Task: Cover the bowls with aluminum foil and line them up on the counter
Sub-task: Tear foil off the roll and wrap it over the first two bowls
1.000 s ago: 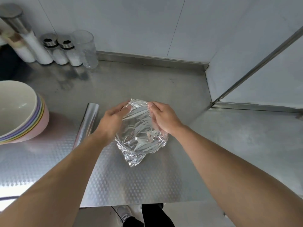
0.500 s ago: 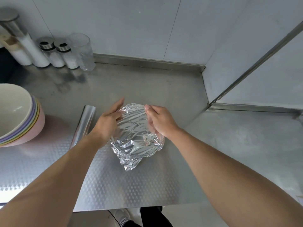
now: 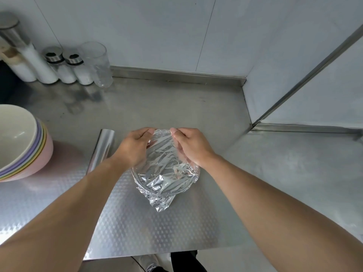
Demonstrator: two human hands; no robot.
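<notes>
Head view: a foil-covered bowl (image 3: 166,171) sits on the steel counter (image 3: 137,222), and everything else is placed from it. The left hand (image 3: 133,148) lies on its left far edge, fingers curled and pressed on the foil at the rim. The right hand (image 3: 191,146) lies on the right far edge, fingertips (image 3: 173,131) bent down over the foil at the rim; whether they pinch it I cannot tell. A loose crumpled foil tail (image 3: 160,201) sticks out on the bowl's near side. Just left of the bowl lies the foil roll (image 3: 102,150); well left is a stack of bowls (image 3: 21,144). Far behind-left stand shakers (image 3: 64,65) and a clear glass (image 3: 97,63)
</notes>
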